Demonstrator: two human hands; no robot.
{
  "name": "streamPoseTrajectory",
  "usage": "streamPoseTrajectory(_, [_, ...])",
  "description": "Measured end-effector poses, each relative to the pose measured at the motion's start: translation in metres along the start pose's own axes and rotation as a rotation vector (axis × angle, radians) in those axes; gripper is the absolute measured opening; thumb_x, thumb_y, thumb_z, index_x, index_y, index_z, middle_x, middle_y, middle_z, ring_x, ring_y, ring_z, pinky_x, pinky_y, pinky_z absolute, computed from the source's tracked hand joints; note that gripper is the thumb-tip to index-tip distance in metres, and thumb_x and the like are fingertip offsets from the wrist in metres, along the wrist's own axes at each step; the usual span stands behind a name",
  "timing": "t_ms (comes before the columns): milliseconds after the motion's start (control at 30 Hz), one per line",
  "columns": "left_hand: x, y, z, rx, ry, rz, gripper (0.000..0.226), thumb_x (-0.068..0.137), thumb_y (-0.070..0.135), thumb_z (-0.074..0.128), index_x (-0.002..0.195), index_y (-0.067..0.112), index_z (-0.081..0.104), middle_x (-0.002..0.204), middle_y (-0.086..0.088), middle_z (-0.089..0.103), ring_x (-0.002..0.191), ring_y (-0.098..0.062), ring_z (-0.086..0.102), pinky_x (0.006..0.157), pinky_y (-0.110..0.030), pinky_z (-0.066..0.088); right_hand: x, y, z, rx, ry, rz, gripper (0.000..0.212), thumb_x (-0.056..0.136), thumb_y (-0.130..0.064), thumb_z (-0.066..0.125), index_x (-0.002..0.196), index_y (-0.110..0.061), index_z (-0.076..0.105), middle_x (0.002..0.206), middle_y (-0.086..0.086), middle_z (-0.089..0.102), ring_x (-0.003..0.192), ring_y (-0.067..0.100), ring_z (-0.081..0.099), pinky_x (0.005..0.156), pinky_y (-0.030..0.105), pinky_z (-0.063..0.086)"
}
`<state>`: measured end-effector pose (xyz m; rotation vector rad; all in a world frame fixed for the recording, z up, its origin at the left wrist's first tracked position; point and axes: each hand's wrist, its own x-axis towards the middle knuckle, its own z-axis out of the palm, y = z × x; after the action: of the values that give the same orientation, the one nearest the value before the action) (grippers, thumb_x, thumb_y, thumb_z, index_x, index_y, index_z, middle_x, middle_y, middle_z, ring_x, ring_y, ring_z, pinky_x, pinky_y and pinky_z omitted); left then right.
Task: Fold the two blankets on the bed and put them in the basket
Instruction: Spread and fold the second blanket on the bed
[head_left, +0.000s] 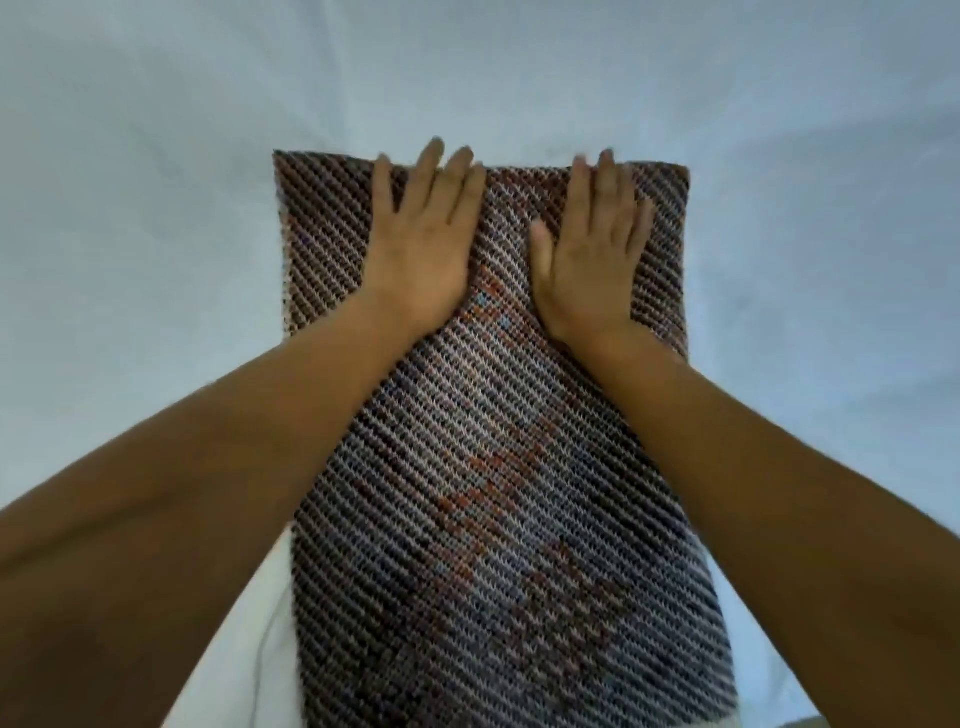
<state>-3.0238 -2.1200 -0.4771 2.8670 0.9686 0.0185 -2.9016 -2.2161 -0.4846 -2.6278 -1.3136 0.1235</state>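
Now both hands lie flat, fingers straight, left hand (421, 244) and right hand (592, 254) side by side pressing the far end of the folded blanket (493, 493) on the bed (156, 208).

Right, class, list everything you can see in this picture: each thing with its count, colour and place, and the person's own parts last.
blanket: one, woven in brown, grey and orange diagonal lines, lying as a long strip down the middle of the bed.
bed sheet: one, pale blue-white, under and around the blanket.
white fabric: one patch, whiter than the sheet, by the blanket's near left edge; cannot tell what it is.
Basket and second blanket: none in view.
left hand: one, flat with straight fingers, pressing on the blanket's far end.
right hand: one, flat beside it, pressing on the same end.
left forearm: one, bare, from lower left.
right forearm: one, bare, from lower right.
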Motion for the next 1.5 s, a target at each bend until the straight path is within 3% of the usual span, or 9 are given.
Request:
streamPoseTrajectory(233, [-0.078,0.026,0.035,-0.008,-0.190,-0.123,0.066,0.093,0.051,0.006,0.148,0.015,-0.006,0.158,-0.003,-0.004,0.144,-0.018,-0.008,0.110,-0.039,-0.016,-0.089,0.044,0.005,-0.104,-0.291,-0.214,0.064,0.097,-0.046,0.020,0.149,-0.012,0.003,0.159,0.008,0.003,0.146,0.021,0.000,0.113,0.035,-0.012])
streamPoseTrajectory(367, [-0.076,0.008,0.043,0.011,-0.210,-0.335,0.078,0.090,0.062,0.009,0.148,0.013,-0.007,0.158,-0.007,-0.006,0.145,-0.021,-0.008,0.112,-0.040,-0.013,-0.085,0.089,0.002,-0.167,-0.324,-0.030,0.066,0.096,-0.049,0.018,0.149,-0.014,-0.003,0.159,0.006,-0.004,0.146,0.021,-0.006,0.115,0.036,-0.011])
streamPoseTrajectory(500, [-0.095,0.041,0.022,-0.031,-0.196,-0.484,0.074,0.093,0.056,0.010,0.147,0.009,-0.010,0.157,-0.011,-0.009,0.144,-0.025,-0.012,0.112,-0.046,-0.013,-0.103,0.069,-0.018,-0.123,-0.308,-0.078,0.069,0.095,-0.052,0.011,0.147,-0.012,-0.012,0.157,0.007,-0.013,0.145,0.021,-0.014,0.113,0.036,-0.017])
streamPoseTrajectory(667, [-0.196,0.118,0.018,-0.084,-0.112,-0.376,0.060,0.095,0.048,0.005,0.141,0.017,-0.018,0.152,-0.001,-0.016,0.139,-0.014,-0.019,0.110,-0.040,-0.018,-0.213,0.042,-0.027,-0.001,-0.384,-0.389,0.066,0.095,-0.049,0.012,0.146,-0.012,-0.006,0.154,0.003,-0.010,0.142,0.017,-0.014,0.114,0.033,-0.015])
streamPoseTrajectory(933, [-0.263,0.083,0.046,-0.057,-0.249,-0.718,0.073,0.092,0.059,0.010,0.148,0.014,-0.008,0.158,-0.007,-0.008,0.145,-0.021,-0.010,0.113,-0.043,-0.012,-0.232,0.125,-0.014,-0.023,-0.437,-0.004,0.069,0.095,-0.051,0.021,0.149,-0.015,-0.005,0.159,0.009,-0.006,0.146,0.023,-0.008,0.118,0.039,-0.005])
streamPoseTrajectory(1033, [-0.263,0.104,0.033,-0.055,-0.219,-0.714,0.073,0.092,0.057,0.007,0.147,0.012,-0.010,0.157,-0.009,-0.011,0.144,-0.023,-0.014,0.111,-0.045,-0.016,-0.243,0.117,-0.028,-0.046,-0.386,-0.121,0.072,0.095,-0.053,0.020,0.147,-0.013,-0.007,0.156,0.009,-0.014,0.144,0.024,-0.015,0.116,0.038,-0.009])
streamPoseTrajectory(1167, [-0.298,0.164,0.035,-0.075,-0.134,-0.458,0.067,0.091,0.054,0.006,0.143,0.015,-0.009,0.152,-0.004,-0.011,0.141,-0.018,-0.012,0.111,-0.042,-0.015,-0.291,0.096,-0.029,-0.038,-0.422,-0.453,0.068,0.093,-0.054,0.014,0.142,-0.017,-0.014,0.150,0.004,-0.019,0.142,0.024,-0.016,0.114,0.036,-0.013])
streamPoseTrajectory(1300, [-0.346,0.160,0.046,-0.135,-0.249,-0.688,0.077,0.086,0.061,0.004,0.147,0.015,-0.006,0.157,-0.010,-0.003,0.145,-0.022,-0.006,0.112,-0.040,-0.011,-0.320,0.120,-0.023,-0.043,-0.491,-0.256,0.068,0.088,-0.059,0.005,0.139,-0.021,-0.019,0.148,-0.001,-0.022,0.139,0.016,-0.022,0.112,0.031,-0.017])
streamPoseTrajectory(1500, [-0.345,0.151,0.042,-0.116,-0.371,-0.674,0.077,0.087,0.062,0.001,0.144,0.015,-0.018,0.156,-0.013,-0.014,0.144,-0.025,-0.015,0.112,-0.042,-0.013,-0.314,0.130,-0.028,-0.098,-0.575,-0.312,0.068,0.092,-0.057,0.009,0.139,-0.018,-0.021,0.154,0.004,-0.019,0.136,0.013,-0.026,0.112,0.032,-0.017])
